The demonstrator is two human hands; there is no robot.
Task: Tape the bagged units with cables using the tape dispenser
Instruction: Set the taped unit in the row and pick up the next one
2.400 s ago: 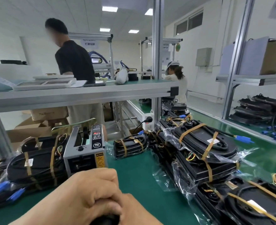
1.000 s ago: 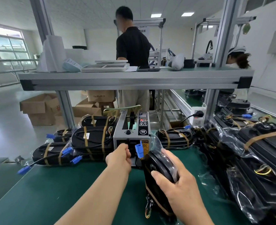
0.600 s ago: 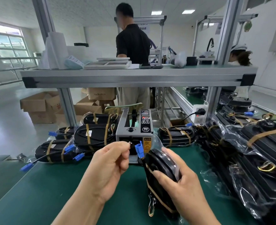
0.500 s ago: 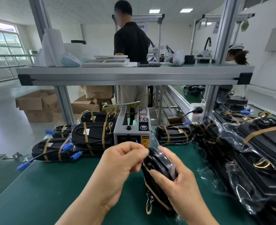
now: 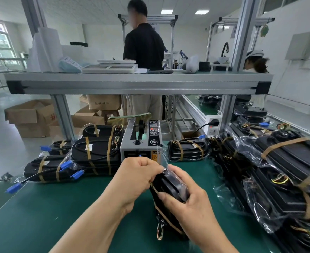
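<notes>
Inspector: Grip on the left first: the left hand (image 5: 137, 177) is curled, its fingertips pinching the top edge of the bagged unit (image 5: 170, 189) where the bag film bunches. I cannot tell whether a tape strip sits under those fingers.

Line lead: And the other side?

Inspector: The right hand (image 5: 192, 207) wraps the unit's right flank in a firm grip, thumb across the face. It holds the unit upright on edge over the worktop (image 5: 41, 207), just in front of the tape dispenser (image 5: 141, 143). One tan band (image 5: 161, 215) already crosses the lower body, and wire ends (image 5: 159, 232) hang loose below.

Line lead: What makes this step sound?

Inspector: My judgement is this. Steady the unit with the right grip and draw the film taut. Tuck the wires against the body. Land the strip square across the cable, then rub it down round both edges so no end lifts. For reference, the finished units (image 5: 95, 154) stacked at left carry straight, spaced bands. The pile (image 5: 278, 170) at right shows the same.

Line lead: Risks?

Inspector: Slack film may wrinkle under the tape, or a strip may fold onto itself before contact.
</notes>
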